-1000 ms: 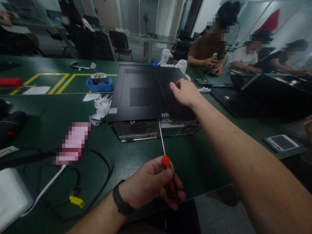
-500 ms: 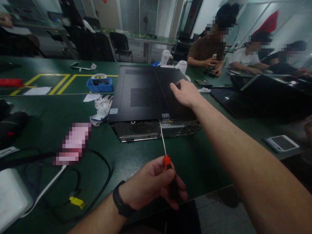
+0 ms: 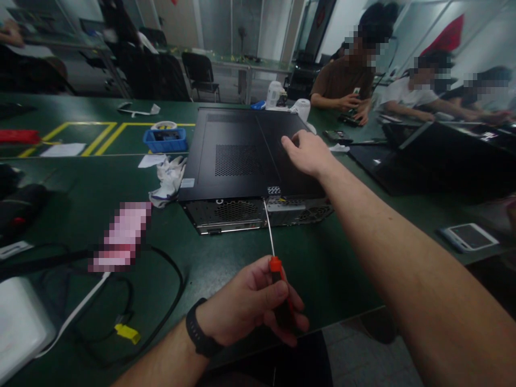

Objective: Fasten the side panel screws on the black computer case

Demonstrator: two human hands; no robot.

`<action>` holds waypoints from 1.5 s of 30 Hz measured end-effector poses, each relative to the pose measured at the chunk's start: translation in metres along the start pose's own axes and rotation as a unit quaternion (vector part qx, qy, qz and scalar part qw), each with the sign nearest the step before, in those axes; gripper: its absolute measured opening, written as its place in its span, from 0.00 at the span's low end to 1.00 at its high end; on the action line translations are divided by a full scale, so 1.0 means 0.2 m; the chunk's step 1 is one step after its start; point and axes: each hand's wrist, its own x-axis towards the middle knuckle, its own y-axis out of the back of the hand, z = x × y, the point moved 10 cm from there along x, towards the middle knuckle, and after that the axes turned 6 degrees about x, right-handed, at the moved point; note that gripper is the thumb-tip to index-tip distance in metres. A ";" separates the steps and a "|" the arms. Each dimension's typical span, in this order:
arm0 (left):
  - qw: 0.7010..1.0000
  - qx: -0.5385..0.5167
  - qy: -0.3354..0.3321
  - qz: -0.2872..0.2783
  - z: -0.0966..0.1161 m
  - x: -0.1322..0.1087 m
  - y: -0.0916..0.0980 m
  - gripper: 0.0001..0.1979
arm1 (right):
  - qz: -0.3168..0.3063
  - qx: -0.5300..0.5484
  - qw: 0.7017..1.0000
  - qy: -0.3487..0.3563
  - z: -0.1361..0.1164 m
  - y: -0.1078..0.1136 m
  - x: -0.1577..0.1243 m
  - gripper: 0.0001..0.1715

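A black computer case (image 3: 237, 123) lies on its side on the green table, its rear panel facing me. In my left hand (image 3: 258, 306), which wears a dark wristband, is a screwdriver (image 3: 276, 263) with a red and black handle. My fingers and thumb close around that handle. The thin shaft points away from me, and its tip meets the rear panel near the top edge. The screw head itself is too small to make out. My right hand (image 3: 308, 153) rests on the top of the case towards the right, thumb out and fingers partly hidden.
Left of the case are white gloves (image 3: 167, 180) and a blue bin (image 3: 165, 141). Cables, a yellow connector (image 3: 128, 333), a blurred pink device (image 3: 123, 234) and a white box (image 3: 22, 328) lie nearer. On the right are a black laptop-like panel (image 3: 455, 156) and seated people.
The screwdriver handle has turned slightly in my left hand, with its tip still at the rear panel. My right hand and the case have stayed in place.
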 end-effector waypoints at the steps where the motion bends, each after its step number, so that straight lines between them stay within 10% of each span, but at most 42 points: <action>1: 1.000 -0.004 0.001 0.001 0.00 0.00 0.00 0.14 | 0.001 0.000 1.000 0.000 0.00 0.00 0.00 0.35; 45: 1.000 -0.008 0.011 0.014 0.01 0.00 -0.02 0.12 | 0.002 -0.006 1.000 0.002 0.00 0.00 0.00 0.37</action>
